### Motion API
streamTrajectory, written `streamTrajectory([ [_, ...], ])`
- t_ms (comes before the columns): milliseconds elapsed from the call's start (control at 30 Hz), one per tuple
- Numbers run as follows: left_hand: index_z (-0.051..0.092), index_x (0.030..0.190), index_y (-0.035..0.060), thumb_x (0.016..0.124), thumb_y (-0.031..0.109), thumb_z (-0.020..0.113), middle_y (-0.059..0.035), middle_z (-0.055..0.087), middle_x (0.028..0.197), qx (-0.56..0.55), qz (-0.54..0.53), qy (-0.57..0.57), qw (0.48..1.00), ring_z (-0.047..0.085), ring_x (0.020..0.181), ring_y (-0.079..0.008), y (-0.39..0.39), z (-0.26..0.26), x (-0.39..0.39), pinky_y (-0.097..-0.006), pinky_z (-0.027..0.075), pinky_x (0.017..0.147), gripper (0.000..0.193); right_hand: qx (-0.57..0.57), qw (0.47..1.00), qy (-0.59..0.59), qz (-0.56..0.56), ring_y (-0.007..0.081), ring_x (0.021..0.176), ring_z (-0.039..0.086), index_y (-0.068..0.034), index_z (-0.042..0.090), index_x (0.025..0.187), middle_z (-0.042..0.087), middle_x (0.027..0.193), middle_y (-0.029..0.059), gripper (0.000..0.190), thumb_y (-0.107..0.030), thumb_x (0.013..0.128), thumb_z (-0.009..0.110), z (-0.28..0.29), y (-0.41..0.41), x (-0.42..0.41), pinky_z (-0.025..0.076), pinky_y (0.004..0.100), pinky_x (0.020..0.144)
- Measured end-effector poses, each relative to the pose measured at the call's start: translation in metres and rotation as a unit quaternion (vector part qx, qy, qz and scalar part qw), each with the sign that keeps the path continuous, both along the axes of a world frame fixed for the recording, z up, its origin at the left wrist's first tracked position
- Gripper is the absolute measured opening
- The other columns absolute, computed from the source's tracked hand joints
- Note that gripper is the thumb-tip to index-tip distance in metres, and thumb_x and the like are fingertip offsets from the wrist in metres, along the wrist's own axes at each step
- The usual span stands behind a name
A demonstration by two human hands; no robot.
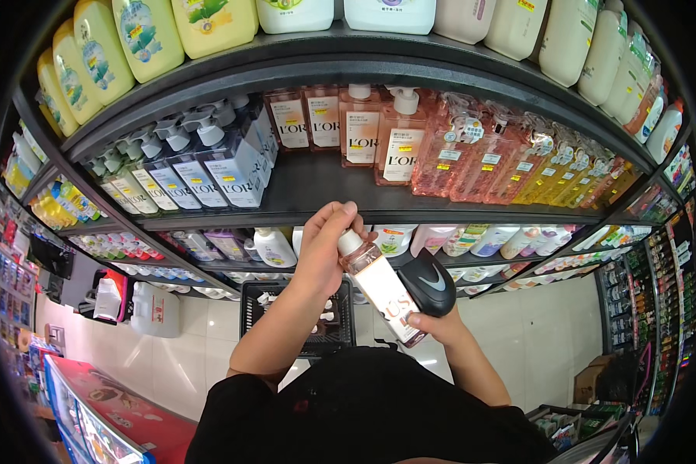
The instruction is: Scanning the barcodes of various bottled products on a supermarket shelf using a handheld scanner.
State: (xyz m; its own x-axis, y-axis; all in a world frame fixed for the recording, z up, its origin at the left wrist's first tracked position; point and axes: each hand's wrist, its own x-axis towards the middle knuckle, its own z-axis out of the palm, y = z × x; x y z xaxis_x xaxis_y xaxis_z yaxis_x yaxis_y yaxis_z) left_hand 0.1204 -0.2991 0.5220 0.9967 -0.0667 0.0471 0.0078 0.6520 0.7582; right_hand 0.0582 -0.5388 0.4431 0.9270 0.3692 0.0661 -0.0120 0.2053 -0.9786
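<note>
My left hand (325, 243) is closed around the white pump top of a pink pump bottle (380, 290), which tilts in front of the shelf. At the bottle's lower end, my right hand (438, 325) has its thumb against the label. A black handheld scanner (428, 284) lies along the bottle's right side, apparently held in the same right hand, whose other fingers are hidden. Similar pink L'Oréal bottles (401, 139) stand on the black shelf (325, 180) ahead, beside bottles with dark blue tops (232, 168).
Below my forearms is a black basket (246, 325) with several bottles in it. Yellow bottles (145, 40) line the upper shelf. A white jerrycan (155, 310) stands on the tiled floor at left, and a cardboard box (588, 380) is at the lower right.
</note>
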Motion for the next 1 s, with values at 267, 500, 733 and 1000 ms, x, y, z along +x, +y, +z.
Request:
streamTrajectory([
  [267, 0.049, 0.090, 0.0101, 0.084, 0.016, 0.057, -0.0120, 0.058, 0.097, -0.085, -0.104, -0.040, 0.990, 0.062, 0.088, -0.0202, 0.001, 0.003, -0.009, -0.0393, 0.054, 0.089, 0.012, 0.188, 0.956, 0.212, 0.077, 0.0323, 0.119, 0.064, 0.003, 0.042, 0.146, 0.061, 0.135, 0.0201, 0.081, -0.028, 0.078, 0.074, -0.032, -0.016, -0.007, 0.052, 0.0458, 0.102],
  [500, 0.044, 0.102, 0.0104, 0.074, 0.018, 0.056, -0.0206, 0.055, 0.115, -0.182, -0.240, -0.153, 0.941, 0.061, 0.107, -0.0301, 0.001, 0.002, 0.000, -0.0493, 0.040, 0.108, 0.031, 0.316, 0.871, 0.305, 0.220, 0.0395, 0.104, 0.070, 0.005, 0.036, 0.151, 0.061, 0.131, 0.0277, 0.095, -0.046, 0.076, 0.067, -0.037, -0.015, 0.002, 0.057, 0.0474, 0.092],
  [733, 0.043, 0.105, 0.0115, 0.068, 0.017, 0.059, -0.0233, 0.049, 0.131, -0.182, -0.285, -0.182, 0.923, 0.057, 0.124, -0.0377, 0.001, -0.004, 0.018, -0.0530, 0.038, 0.111, 0.041, 0.421, 0.798, 0.319, 0.289, 0.0385, 0.110, 0.067, -0.003, 0.032, 0.155, 0.056, 0.139, 0.0266, 0.100, -0.044, 0.072, 0.070, -0.033, -0.005, 0.009, 0.058, 0.0453, 0.088],
  [1000, 0.046, 0.108, 0.0159, 0.066, 0.018, 0.063, -0.0252, 0.044, 0.143, -0.212, -0.334, -0.189, 0.899, 0.057, 0.124, -0.0417, -0.004, 0.001, 0.021, -0.0649, 0.010, 0.121, 0.045, 0.454, 0.766, 0.375, 0.258, 0.0404, 0.105, 0.068, -0.005, 0.030, 0.156, 0.055, 0.139, 0.0277, 0.106, -0.045, 0.069, 0.075, -0.039, -0.002, 0.007, 0.061, 0.0457, 0.078],
])
